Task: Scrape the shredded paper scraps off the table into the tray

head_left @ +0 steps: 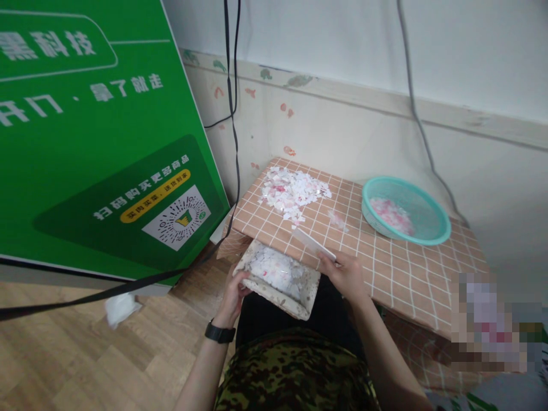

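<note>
My left hand [235, 294] grips the left rim of a patterned, light-coloured box [278, 294], tilted below the table's front edge. White paper-like scraps [272, 268] with some pink lie inside it. In my right hand [345, 274] is a flat white strip [314, 244], its far end resting at or just above the tabletop; whether it touches cannot be made out. Past its tip spreads a heap of white and pink scraps [291, 191] on the checked cloth. A small pale clump [338, 220] lies between the heap and a turquoise basket [406, 208], which holds pink and white bits.
A brown checked cloth [385, 262] covers the table against the wall. Left stands a tall green cabinet [107, 131] with printed signs. A black strap [233, 142] hangs near the table's left corner. A white bag [122, 310] lies on the wooden floor. A blurred patch covers the right corner.
</note>
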The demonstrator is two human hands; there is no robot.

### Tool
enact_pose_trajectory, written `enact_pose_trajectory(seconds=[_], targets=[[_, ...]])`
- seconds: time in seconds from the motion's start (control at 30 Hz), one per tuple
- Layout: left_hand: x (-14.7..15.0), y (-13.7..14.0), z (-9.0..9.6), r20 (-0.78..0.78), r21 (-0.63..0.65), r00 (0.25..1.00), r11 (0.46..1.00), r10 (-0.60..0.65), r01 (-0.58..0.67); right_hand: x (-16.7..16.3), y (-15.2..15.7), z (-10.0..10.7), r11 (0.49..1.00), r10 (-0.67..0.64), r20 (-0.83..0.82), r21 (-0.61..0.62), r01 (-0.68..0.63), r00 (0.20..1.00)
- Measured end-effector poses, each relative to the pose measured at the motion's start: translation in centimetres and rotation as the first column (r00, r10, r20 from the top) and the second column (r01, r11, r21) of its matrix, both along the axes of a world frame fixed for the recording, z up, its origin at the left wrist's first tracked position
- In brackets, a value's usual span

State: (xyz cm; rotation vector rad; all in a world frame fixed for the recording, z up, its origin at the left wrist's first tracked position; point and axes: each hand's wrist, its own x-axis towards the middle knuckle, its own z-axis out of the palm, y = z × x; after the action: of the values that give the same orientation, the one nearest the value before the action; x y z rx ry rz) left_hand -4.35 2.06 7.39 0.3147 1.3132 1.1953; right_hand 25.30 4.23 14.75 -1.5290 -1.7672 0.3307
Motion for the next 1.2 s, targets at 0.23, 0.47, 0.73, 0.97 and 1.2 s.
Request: enact_pose_trajectory(seconds=[0.23, 0.47, 0.73, 0.97, 1.2], targets=[[-0.1, -0.1, -0.4, -0.002, 0.008, 1.0, 1.0, -0.009, 0.009, 1.6, 2.1, 0.4, 0.966, -0.25, -0.089, -0.089, 0.242, 0.964], [-0.2, -0.3, -0.8, 0.001, 0.016, 1.0, 1.0, -0.002, 0.002, 1.5, 3.5, -0.1, 0.969, -0.232, -0.123, -0.12, 0.217, 0.965], [0.0, -0.3, -1.7, -0.011, -0.041, 1.0, 0.999, -0.023, 0.022, 0.5, 4.3, 1.3, 0.996, -0.028, -0.08, -0.084, 0.021, 0.996], [-0.2, -0.5, -2.1, -0.013, -0.036, 1.0, 0.999, -0.02, 0.02, 1.8, 4.7, 1.2, 0.989, 0.045, -0.089, -0.134, -0.056, 0.995], [0.3, -0.7, -2.6, -0.001, -0.061, 1.0, 0.998, -0.024, 0.024, 3.1, 4.1, 1.8, 0.973, 0.116, -0.097, -0.189, -0.133, 0.988]])
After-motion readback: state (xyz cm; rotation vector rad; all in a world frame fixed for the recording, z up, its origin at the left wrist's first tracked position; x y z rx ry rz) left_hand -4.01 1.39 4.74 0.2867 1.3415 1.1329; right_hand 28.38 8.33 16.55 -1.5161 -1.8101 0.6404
